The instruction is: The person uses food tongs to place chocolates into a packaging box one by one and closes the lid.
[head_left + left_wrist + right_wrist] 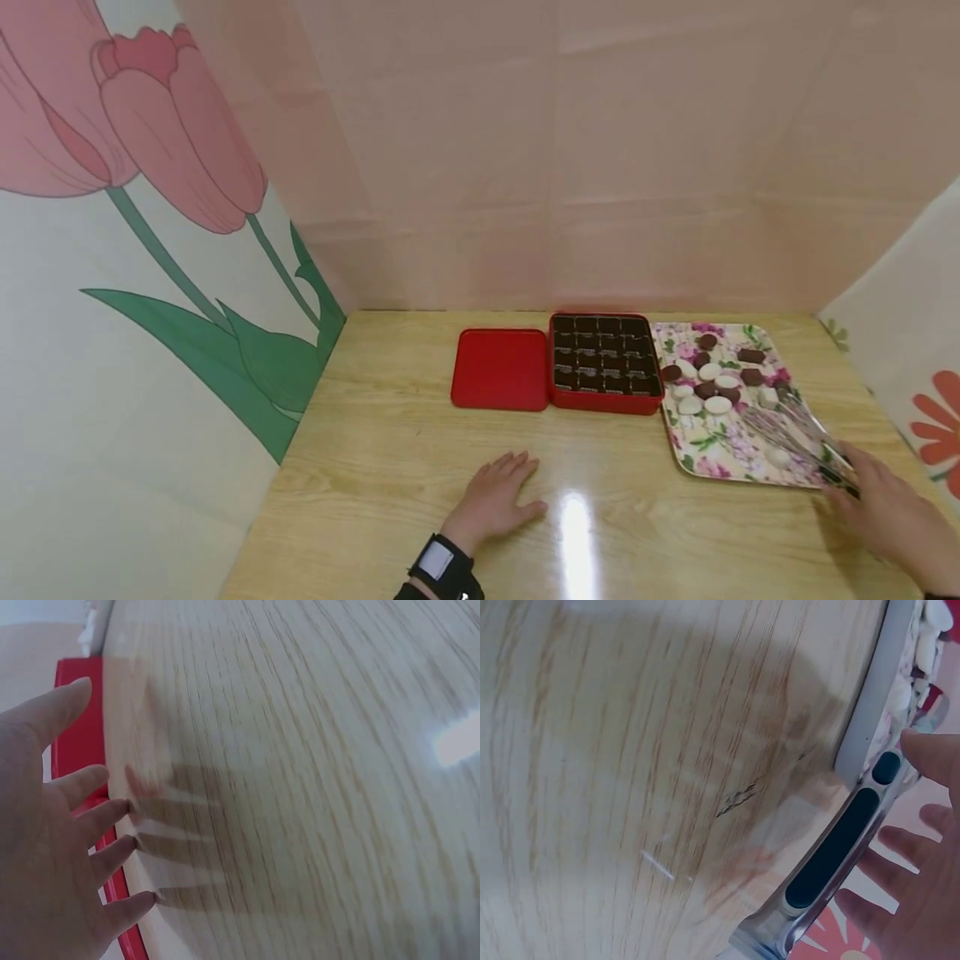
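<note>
Left hand point(491, 504): fingers spread, holding nothing
Right hand point(888, 512): grasping tongs point(832, 847) by their handle
Tongs: angled over the floral tray point(701, 458)
Tray: bears brown and white pieces point(717, 405), beside red box point(606, 402)

Tongs point(804, 450) blurred in head view

Head camera high, facing forward and down; wrist cameras close at the hands point(491, 500) (tabletop point(390, 467) in all).
</note>
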Available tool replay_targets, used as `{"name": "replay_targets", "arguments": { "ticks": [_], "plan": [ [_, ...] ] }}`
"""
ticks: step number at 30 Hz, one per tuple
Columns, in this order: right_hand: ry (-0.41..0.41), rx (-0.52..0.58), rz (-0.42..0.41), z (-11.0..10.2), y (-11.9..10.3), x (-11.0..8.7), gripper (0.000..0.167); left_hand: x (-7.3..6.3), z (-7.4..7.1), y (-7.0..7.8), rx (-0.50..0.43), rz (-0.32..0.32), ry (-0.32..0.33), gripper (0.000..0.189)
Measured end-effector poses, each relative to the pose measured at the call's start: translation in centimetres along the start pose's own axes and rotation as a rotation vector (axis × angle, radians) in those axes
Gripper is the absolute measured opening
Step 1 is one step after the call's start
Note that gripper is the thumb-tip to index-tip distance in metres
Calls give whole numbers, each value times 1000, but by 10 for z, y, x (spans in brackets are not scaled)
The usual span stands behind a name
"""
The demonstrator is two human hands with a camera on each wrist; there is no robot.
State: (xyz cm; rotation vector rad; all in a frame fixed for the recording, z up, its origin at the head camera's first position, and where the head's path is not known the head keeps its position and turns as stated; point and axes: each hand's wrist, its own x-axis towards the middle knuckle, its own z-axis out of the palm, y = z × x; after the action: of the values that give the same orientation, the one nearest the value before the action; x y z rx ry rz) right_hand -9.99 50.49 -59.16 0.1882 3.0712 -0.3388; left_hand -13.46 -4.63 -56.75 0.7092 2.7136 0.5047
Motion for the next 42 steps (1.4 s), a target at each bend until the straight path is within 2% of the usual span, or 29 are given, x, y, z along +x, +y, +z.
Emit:
{"name": "replay_targets", "arguments": {
  "ticks": [7,13,17,20,24,28,31,35,42],
  "plan": [
    [-55,8,71,4,5,12,83,-1,11,-6,49,21,25,69],
    [-127,83,53,5,14,29,68,1,18,-12,59,28,36,68],
    [-153,121,71,10,16,33,70,-1,18,-13,50,31,40,68],
    [-148,144,107,12,14,34,74,-2,21,-13,65,39,52,71],
    [-128,132,197,12,10,35,80,-3,27,-12,103,51,70,83],
    [-107,112,274,10,3,32,87,-3,30,-11,89,47,71,89],
    [-101,120,298,7,1,30,87,-2,30,-11,73,48,73,89],
    [-78,136,286,2,1,27,84,-3,29,-11,67,52,77,88],
    [12,100,199,-6,0,27,70,-4,30,-10,63,34,57,88]
  ]
}}
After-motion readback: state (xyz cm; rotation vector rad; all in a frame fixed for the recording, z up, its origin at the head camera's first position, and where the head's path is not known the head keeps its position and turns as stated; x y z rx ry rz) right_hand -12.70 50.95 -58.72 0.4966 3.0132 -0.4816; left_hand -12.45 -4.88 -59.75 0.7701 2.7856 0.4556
